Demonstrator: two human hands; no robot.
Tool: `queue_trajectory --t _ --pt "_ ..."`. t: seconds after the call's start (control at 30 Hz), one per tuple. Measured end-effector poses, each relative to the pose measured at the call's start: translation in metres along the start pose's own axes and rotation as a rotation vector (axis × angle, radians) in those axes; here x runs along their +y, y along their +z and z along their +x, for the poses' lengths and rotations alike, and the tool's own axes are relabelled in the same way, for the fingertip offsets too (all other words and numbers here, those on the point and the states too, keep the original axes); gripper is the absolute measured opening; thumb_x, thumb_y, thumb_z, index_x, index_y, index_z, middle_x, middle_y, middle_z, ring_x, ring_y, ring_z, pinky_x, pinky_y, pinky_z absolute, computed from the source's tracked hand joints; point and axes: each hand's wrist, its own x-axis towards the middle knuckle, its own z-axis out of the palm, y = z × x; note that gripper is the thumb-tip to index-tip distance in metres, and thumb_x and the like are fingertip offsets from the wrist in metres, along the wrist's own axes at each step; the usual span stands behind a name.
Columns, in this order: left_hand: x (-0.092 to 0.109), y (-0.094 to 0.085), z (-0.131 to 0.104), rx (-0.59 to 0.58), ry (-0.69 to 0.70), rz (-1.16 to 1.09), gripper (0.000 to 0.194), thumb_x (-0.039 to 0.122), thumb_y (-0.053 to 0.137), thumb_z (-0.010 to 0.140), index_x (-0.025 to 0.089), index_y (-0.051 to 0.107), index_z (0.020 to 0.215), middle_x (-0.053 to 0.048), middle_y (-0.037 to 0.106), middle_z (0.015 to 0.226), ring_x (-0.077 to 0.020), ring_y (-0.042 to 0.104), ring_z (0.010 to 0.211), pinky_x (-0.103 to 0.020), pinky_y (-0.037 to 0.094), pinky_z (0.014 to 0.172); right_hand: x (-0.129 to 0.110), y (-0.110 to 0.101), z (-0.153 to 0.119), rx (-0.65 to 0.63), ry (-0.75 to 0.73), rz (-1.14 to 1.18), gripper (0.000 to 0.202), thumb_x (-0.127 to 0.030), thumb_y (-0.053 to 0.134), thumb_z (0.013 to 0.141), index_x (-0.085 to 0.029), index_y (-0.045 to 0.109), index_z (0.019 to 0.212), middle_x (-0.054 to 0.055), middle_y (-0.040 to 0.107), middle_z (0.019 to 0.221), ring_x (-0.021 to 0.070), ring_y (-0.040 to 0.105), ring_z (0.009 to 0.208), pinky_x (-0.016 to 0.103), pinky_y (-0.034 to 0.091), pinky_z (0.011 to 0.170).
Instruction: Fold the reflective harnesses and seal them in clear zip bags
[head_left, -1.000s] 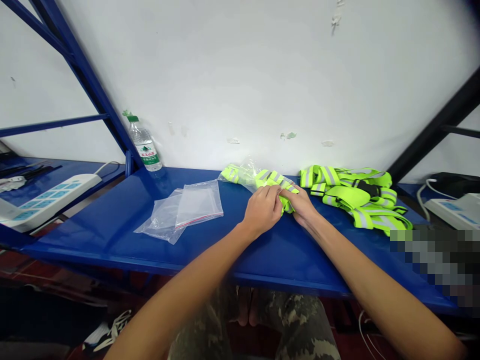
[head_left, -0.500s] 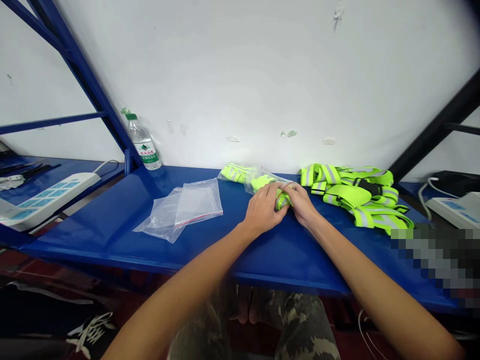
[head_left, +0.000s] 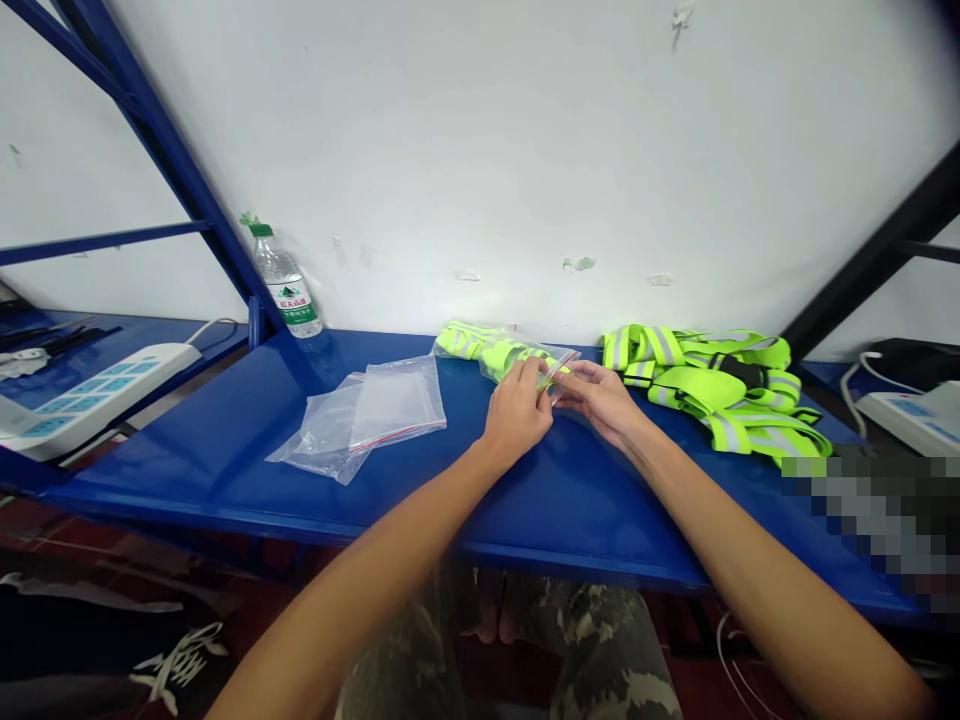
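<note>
A clear plastic bag (head_left: 501, 358) with a folded yellow-green reflective strap inside lies at the middle of the blue table. My left hand (head_left: 519, 408) is closed on the near side of this bag. The fingers of my right hand (head_left: 598, 400) pinch its right end, where a red seal line shows. Another bagged yellow-green bundle (head_left: 459, 340) rests behind and to the left. Flat clear bags (head_left: 397, 405) with a red seal lie left of my hands. Loose yellow-green straps (head_left: 705, 385) with grey stripes and a black buckle are heaped on the right.
A water bottle (head_left: 291, 290) stands at the back left against the wall. White power strips (head_left: 105, 395) lie on the far left and far right. The blue table's front edge (head_left: 570, 568) runs above my knees.
My left hand has shifted slightly left and my right hand has opened out to the bag's right end. More of the bag and its red seal line now shows between them.
</note>
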Motion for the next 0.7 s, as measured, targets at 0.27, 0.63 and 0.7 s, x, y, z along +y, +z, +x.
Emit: queue_trajectory --t 0.27,0.63,0.7 --pt "0.009 -0.002 -0.004 -0.031 -0.084 0.201 0.027 0.008 0.048 0.083 0.02 0.051 0.107 -0.008 0.064 0.103 -0.0234 0.061 0.096 -0.035 0.048 0.081 0.004 0.008 -0.001 0.098 -0.067 -0.032 0.041 -0.034 0.089 0.049 -0.017 0.059 0.071 0.0 0.064 0.055 0.0124 0.061 0.049 0.023 0.05 0.048" --pt "0.001 0.003 0.007 -0.111 -0.092 0.357 0.011 0.017 0.049 0.088 0.022 0.055 0.095 -0.005 0.068 0.097 -0.0226 0.064 0.091 -0.031 0.045 0.07 0.014 0.002 -0.008 0.117 -0.14 -0.145 0.036 -0.034 0.086 0.056 -0.018 0.057 0.071 -0.001 0.063 0.054 0.013 0.06 0.047 0.025 0.05 0.049" --pt "0.001 0.003 0.008 -0.114 -0.111 0.373 0.014 0.017 0.046 0.09 0.022 0.055 0.098 -0.004 0.069 0.095 -0.0223 0.066 0.087 -0.031 0.044 0.065 0.014 0.001 -0.01 0.128 -0.15 -0.136 0.037 -0.037 0.085 0.057 -0.018 0.058 0.072 -0.002 0.062 0.053 0.0128 0.06 0.048 0.024 0.05 0.049"
